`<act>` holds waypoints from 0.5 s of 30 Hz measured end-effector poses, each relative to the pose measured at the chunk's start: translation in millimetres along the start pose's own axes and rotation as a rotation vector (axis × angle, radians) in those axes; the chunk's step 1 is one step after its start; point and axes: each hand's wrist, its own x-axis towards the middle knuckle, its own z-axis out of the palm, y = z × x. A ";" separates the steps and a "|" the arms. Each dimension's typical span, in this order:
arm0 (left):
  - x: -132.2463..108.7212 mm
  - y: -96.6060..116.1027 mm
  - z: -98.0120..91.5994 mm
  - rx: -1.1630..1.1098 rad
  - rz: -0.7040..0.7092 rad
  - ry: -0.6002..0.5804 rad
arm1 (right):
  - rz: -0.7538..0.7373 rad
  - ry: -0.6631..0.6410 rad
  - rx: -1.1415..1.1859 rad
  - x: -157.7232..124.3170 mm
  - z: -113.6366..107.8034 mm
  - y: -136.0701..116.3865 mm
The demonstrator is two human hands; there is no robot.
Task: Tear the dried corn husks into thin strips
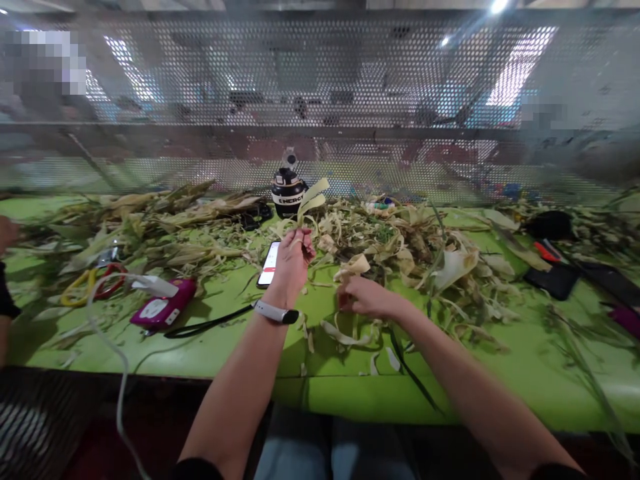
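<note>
My left hand (293, 257) is raised over the green table (210, 347), fingers pinched on a pale corn husk strip (311, 197) that curls upward. A white band sits on that wrist. My right hand (364, 295) is lower and to the right, fingers curled on something I cannot make out, just above loose husk strips (345, 333) on the table. A heap of husks (425, 247) lies beyond both hands.
A phone (269, 264) lies left of my left hand, a black bottle (287, 190) behind it. A magenta device (163, 308) with cable, scissors (93, 283), and dark pouches (555, 280) lie on the table. Another person's arm (6, 267) shows at far left. A perforated metal screen (320, 100) backs the table.
</note>
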 end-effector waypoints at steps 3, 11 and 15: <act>-3.8 2.0 3.0 0.028 -0.125 -0.044 | 0.004 0.201 0.207 -7.0 -15.4 4.7; -13.3 -4.3 2.1 0.226 -0.480 -0.299 | 0.147 0.477 0.791 -23.9 -41.6 9.2; -21.8 -10.8 6.3 0.310 -0.579 -0.383 | 0.151 0.553 0.877 -21.6 -41.3 6.8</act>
